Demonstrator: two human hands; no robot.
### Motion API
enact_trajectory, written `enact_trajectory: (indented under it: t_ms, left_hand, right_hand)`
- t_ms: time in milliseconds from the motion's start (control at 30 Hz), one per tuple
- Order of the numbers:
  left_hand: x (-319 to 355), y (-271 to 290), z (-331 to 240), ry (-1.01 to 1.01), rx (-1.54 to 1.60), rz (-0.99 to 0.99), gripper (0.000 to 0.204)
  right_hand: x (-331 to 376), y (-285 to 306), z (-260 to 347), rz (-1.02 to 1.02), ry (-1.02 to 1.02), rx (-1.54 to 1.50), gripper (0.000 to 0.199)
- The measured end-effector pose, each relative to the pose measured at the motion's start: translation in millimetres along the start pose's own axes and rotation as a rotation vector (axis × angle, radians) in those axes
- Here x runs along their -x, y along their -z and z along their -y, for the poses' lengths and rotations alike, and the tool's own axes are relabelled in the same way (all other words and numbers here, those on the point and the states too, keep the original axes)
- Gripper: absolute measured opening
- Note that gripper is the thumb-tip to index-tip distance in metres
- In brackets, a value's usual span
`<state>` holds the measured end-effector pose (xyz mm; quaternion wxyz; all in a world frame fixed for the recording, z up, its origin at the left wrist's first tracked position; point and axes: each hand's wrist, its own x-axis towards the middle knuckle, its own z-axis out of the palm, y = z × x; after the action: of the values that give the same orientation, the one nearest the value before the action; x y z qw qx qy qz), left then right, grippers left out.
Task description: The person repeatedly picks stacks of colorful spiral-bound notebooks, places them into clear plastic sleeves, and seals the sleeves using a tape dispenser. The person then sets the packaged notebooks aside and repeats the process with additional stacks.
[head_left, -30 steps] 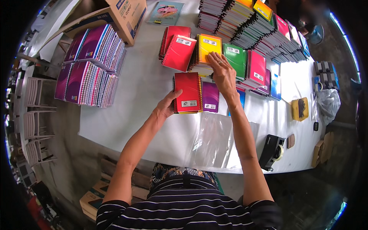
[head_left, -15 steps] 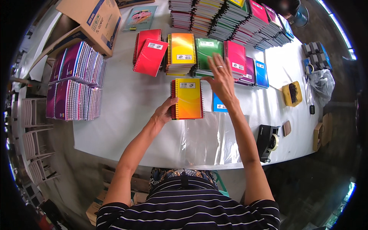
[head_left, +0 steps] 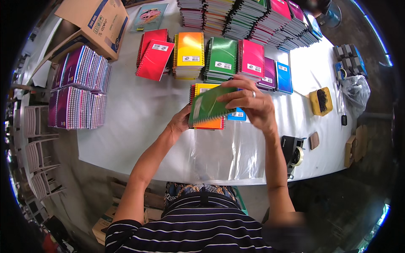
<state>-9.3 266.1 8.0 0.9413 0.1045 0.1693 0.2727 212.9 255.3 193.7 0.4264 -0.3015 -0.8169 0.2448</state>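
Observation:
My right hand (head_left: 256, 105) grips a green spiral notebook (head_left: 209, 107), tilted and slightly blurred, over a small pile in front of me. The pile's top is a yellow-orange spiral notebook (head_left: 211, 125), with red edges showing beneath it. My left hand (head_left: 181, 119) closes on the pile's left side, its thumb at the green notebook's lower left corner. Partly hidden under my right hand, a blue notebook (head_left: 237, 115) lies on the table. Just beyond stands the stack of green notebooks (head_left: 221, 52), between yellow notebooks (head_left: 188, 48) and pink notebooks (head_left: 251, 57).
Red notebooks (head_left: 155, 59) lie left of the yellow ones; purple (head_left: 268, 72) and blue stacks (head_left: 284, 76) stand right. Purple notebook stacks (head_left: 78, 105) and a cardboard box (head_left: 101, 25) sit left. Clear plastic sheets (head_left: 219, 149), a tape dispenser (head_left: 289, 147) and a yellow container (head_left: 314, 103) are nearer right.
My right hand has taken a green notebook from the green stack and brought it back over the yellow notebook. My left hand stays at the pile. The view has shifted slightly.

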Motion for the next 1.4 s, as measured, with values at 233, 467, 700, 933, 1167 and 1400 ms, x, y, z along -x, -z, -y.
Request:
enact_trajectory:
  t_ms: [233,467,700,933,1167,1400]
  left_hand:
    - [14.0,-10.1,15.1,-0.026,-0.171,0.0,0.081]
    - [-4.4,-28.4,20.6,-0.063,-0.267,-0.049,0.072]
    - [-25.0,-10.8,37.2,-0.041,-0.255,-0.138,0.097]
    - [-44.0,-16.7,77.8,-0.1,-0.221,-0.09,0.117]
    - [-24.9,-24.1,101.4,0.024,-0.245,0.058,0.096]
    - [-36.6,-29.6,117.5,-0.034,-0.308,0.038,0.097]
  right_hand:
    - [10.9,-5.2,-57.8,0.17,-0.296,-0.176,0.023]
    - [30.0,31.0,-134.2,-0.409,-1.024,0.915,0.047]
    - [10.0,95.7,-91.8,-0.319,-0.643,0.052,0.022]
    - [-2.3,94.2,-72.9,0.482,-0.282,-0.086,0.029]
    - [126.5,155.0,-205.5,-0.265,-1.348,0.933,0.069]
    - [176.1,198.4,-236.1,-0.386,-1.267,0.782,0.039]
